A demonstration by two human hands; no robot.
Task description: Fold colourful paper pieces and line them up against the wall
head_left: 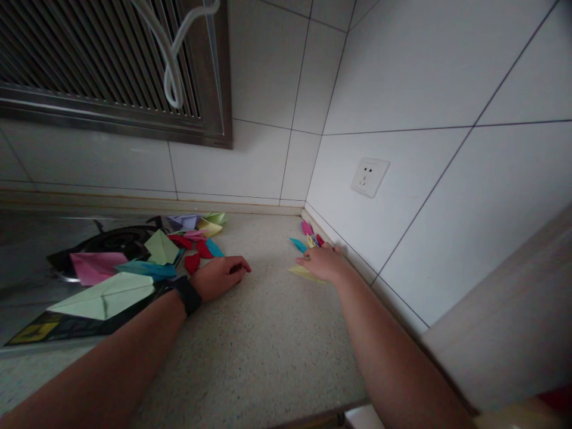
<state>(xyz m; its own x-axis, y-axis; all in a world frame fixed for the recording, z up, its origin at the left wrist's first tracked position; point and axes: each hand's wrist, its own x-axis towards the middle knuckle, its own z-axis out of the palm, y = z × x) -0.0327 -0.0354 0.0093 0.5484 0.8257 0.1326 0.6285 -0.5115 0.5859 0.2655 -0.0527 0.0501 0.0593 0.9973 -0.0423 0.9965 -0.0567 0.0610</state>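
Observation:
My left hand [221, 277], with a black band [187, 295] on its wrist, rests on the counter. Its fingers are loosely bent, and nothing shows in them. Just left of it lie red folded paper pieces [192, 263] and a blue one [214, 248]. Beside the right wall, my right hand [322, 262] reaches over a small group of folded papers, fingers spread and partly hidden. Around it I see a pale yellow piece [306, 273], a blue piece [297, 245] and a magenta piece [307, 227]. A red piece [319, 239] touches or lies close to its fingertips.
On the left, a gas hob [111, 241] carries larger folded papers: pink [96, 268], teal [147, 270] and pale green [107, 296]. A range hood [111, 71] with a looped white cord [173, 77] hangs above. The tiled right wall has a socket [370, 177].

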